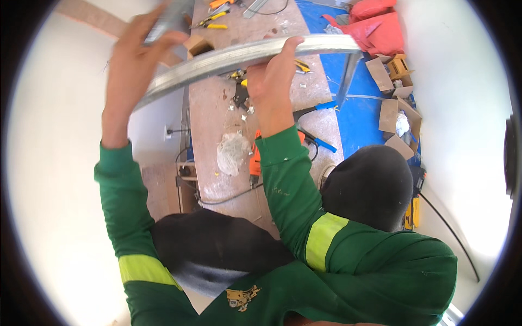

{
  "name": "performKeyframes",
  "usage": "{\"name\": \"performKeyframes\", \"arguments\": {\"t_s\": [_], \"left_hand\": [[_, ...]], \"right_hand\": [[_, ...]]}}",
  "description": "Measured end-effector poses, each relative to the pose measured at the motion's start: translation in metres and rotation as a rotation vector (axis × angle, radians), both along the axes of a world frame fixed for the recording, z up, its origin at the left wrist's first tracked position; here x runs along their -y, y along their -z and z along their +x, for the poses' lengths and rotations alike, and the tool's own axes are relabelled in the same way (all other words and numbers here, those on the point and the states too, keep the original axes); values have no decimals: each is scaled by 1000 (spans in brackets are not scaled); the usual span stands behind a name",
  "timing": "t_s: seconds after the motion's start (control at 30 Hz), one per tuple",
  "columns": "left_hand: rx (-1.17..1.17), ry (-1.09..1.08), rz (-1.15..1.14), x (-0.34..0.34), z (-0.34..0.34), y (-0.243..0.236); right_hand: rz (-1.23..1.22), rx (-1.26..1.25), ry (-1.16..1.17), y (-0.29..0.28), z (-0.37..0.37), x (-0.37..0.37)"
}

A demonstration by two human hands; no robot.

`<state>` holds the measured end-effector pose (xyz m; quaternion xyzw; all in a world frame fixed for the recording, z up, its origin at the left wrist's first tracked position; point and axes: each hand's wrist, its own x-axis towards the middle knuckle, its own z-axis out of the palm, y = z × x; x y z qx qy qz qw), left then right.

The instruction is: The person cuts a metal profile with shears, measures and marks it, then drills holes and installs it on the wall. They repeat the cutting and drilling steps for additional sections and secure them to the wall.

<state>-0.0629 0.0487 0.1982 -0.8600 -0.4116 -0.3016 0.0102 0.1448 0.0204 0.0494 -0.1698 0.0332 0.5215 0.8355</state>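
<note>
A long galvanised metal rail (212, 64) crosses the upper view at a slant, with a shorter metal upright (348, 79) hanging from its right end. My right hand (272, 84) grips the rail near its middle. Raised at the upper left, my left hand (133, 70) has its fingers curled at a grey metal piece (166, 22) that runs out of the top of the frame; the rail passes behind this hand. Below them lie yellow-handled pliers (215, 26), blue-handled cutters (323, 144), an orange power tool (254, 160) and a white tangled bundle (234, 152).
A wooden worktop (217, 108) holds the tools, with blue sheeting (359, 125) to its right. Open cardboard boxes (389, 117) and red sheeting (380, 30) lie along the right side. White walls (54, 163) stand at both sides. Dark-clad knees (367, 185) are below me.
</note>
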Motion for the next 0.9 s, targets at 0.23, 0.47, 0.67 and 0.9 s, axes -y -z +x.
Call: {"name": "performKeyframes", "arguments": {"t_s": [0.23, 0.47, 0.67, 0.9], "left_hand": [[1459, -233, -50, -37, -83, -50], [801, -246, -128, -11, -39, -35], [-321, -15, -46, 12, 11, 24], [1242, -144, -177, -34, -62, -31]], "right_hand": [[-63, -189, 108, 18, 26, -8], [-176, 71, 72, -7, 2, 0], [143, 92, 127, -22, -16, 3], [-112, -125, 104, 1, 29, 1]]}}
